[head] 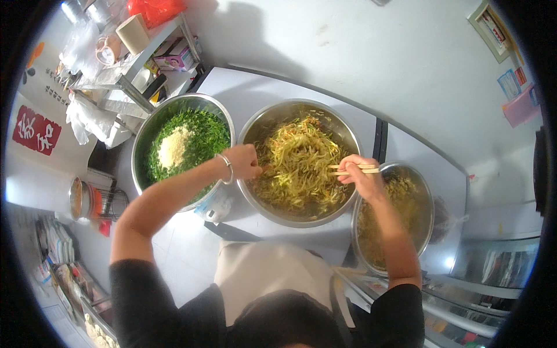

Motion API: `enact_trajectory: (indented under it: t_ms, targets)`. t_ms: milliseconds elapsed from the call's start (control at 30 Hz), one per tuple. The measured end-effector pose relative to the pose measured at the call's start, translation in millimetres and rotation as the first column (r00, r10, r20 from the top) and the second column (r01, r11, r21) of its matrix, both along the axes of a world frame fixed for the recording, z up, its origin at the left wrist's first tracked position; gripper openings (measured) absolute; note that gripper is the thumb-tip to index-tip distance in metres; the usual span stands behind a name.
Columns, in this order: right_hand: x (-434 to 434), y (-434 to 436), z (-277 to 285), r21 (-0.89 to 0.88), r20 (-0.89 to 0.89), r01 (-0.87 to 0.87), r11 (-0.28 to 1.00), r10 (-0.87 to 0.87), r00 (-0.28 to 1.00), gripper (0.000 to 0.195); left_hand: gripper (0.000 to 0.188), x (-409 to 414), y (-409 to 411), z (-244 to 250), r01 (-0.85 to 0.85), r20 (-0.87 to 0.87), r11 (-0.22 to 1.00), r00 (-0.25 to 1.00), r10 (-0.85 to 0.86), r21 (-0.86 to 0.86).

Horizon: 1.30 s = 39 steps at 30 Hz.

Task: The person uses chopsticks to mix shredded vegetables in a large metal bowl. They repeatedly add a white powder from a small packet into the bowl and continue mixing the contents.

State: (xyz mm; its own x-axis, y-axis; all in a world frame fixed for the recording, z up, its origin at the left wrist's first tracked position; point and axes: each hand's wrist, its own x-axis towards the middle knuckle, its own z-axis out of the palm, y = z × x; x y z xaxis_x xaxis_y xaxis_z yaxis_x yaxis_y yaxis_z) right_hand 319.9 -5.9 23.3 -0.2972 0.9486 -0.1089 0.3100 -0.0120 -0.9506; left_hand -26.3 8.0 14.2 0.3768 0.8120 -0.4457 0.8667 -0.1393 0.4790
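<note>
A large steel bowl point(299, 222) in the middle holds shredded vegetables point(304, 161) mixed with thin strands. My right hand point(363, 178) grips a pair of wooden chopsticks point(369, 168) over the bowl's right side, their tips at the shreds. At the left rim is my left hand point(243, 162), fingers curled together; whether something is between them cannot be told. That wrist wears a silver bangle point(229, 168). To the left, another steel bowl point(140, 130) contains chopped greens point(200, 126) with a pale minced heap point(174, 145) on top.
Partly under my right forearm stands a third steel bowl point(431, 209) with yellowish crumbly food. A clear plastic bag point(444, 219) lies beyond it. Metal shelving point(126, 85) with bags, a mug and boxes borders the left bowl. The wall point(370, 56) runs behind the table.
</note>
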Motion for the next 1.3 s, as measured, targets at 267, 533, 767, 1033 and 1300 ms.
enact_trajectory:
  t_ms: [267, 533, 767, 1033, 1300]
  targets:
    - [-15.6, -29.0, -71.3, -0.353, 0.009, 0.145, 0.924, -0.151, 0.988, 0.021, 0.026, 15.2, -20.8, -55.0, 0.158, -0.249, 0.963, 0.945, -0.211, -0.217]
    - [-2.6, 9.3, -21.8, 0.144, -0.023, -0.019, 0.989, 0.023, 0.999, 0.022, 0.028, 26.4, -5.8, -16.6, -0.009, 0.060, 0.999, 0.998, 0.007, 0.031]
    - [-6.8, 33.4, 28.1, 0.223, 0.146, -0.172, 0.960, 0.141, 0.979, 0.019, 0.032, 25.6, -2.2, 58.5, 0.220, -0.335, 0.909, 0.937, -0.097, 0.354]
    - [10.1, 60.3, 21.3, 0.204, 0.223, -0.089, 0.975, 0.043, 0.974, 0.023, 0.017, 21.9, 33.8, 18.9, 0.328, -0.479, 0.836, 0.873, -0.091, 0.440]
    - [44.1, 2.9, -51.5, -0.220, 0.358, 0.053, 0.974, 0.030, 0.933, 0.024, 0.032, 6.8, -3.4, -20.8, 0.158, -0.385, 0.974, 0.898, -0.211, -0.164]
